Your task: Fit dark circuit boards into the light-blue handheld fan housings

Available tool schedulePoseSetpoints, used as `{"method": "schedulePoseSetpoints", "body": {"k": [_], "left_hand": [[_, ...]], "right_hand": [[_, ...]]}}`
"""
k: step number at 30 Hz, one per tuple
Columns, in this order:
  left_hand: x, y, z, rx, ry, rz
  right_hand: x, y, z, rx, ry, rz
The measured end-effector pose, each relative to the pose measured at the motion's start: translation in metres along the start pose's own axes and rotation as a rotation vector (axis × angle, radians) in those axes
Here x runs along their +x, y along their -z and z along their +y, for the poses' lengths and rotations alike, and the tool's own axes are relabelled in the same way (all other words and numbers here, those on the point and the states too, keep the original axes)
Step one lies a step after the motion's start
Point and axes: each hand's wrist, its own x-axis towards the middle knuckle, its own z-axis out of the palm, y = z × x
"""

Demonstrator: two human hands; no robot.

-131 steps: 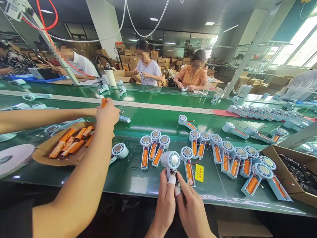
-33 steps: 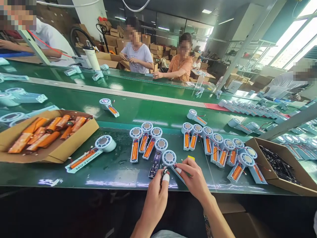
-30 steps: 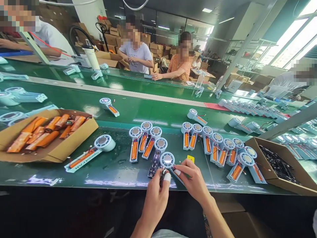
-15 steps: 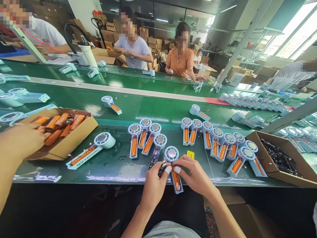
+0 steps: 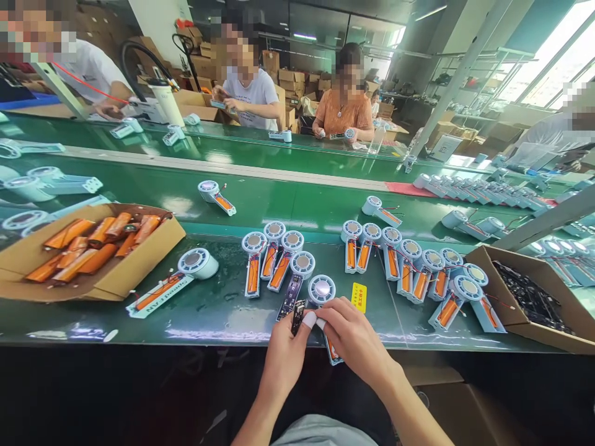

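Note:
My left hand (image 5: 286,353) pinches a small black circuit board (image 5: 298,317), held upright between thumb and fingers. My right hand (image 5: 356,341) is closed, its fingertips pressed together against the left thumb; what they hold is hidden. Both thumbs wear white finger covers. Under the right hand lies a pale blue handheld fan (image 5: 321,289), its handle partly covered and an orange battery showing at the lower end. Just left of it, another fan (image 5: 302,263) has a black circuit board (image 5: 290,296) over its handle.
Fans with orange batteries (image 5: 280,266) stand in groups left and right. An open carton of orange batteries (image 5: 139,266) is at left, a carton of black boards (image 5: 493,263) at right. A yellow card (image 5: 359,297) lies nearby. Co-workers sit across the green conveyor (image 5: 279,214).
Another person's hand has left the battery carton. My right hand has drawn in against my left thumb, uncovering the yellow card. The board in my left hand now stands more upright.

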Motion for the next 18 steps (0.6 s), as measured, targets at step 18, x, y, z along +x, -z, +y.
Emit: {"method": "schedulePoseSetpoints", "body": {"k": [18], "left_hand": [[-0.007, 0.004, -0.006, 0.141, -0.076, -0.130]], "right_hand": [[-0.001, -0.011, -0.001, 0.211, -0.263, 0.225]]}}
